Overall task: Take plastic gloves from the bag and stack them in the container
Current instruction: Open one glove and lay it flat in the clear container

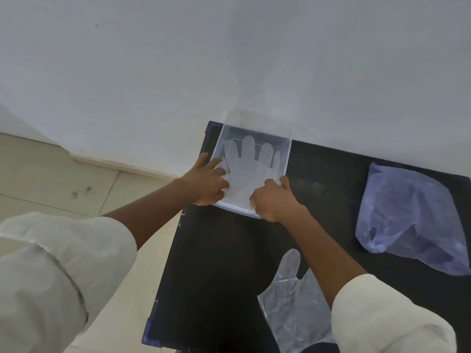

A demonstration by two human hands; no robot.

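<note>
A clear plastic container [286, 159] stands at the far left corner of the black table, against the wall. A see-through plastic glove [251, 164] lies flat inside it, fingers pointing to the wall. My left hand [205, 183] rests over the container's left rim, its fingers on the glove's left side. My right hand [274, 198] is curled at the near right corner, fingertips on the glove's cuff and thumb by the right wall. A second glove [290, 301] lies on the table near me, partly under my right forearm. The bluish plastic bag [407, 220] lies to the right.
The black table [219, 263] has its left edge beside tiled floor [76, 184]. A white wall [229, 59] rises directly behind the container and the table's far edge.
</note>
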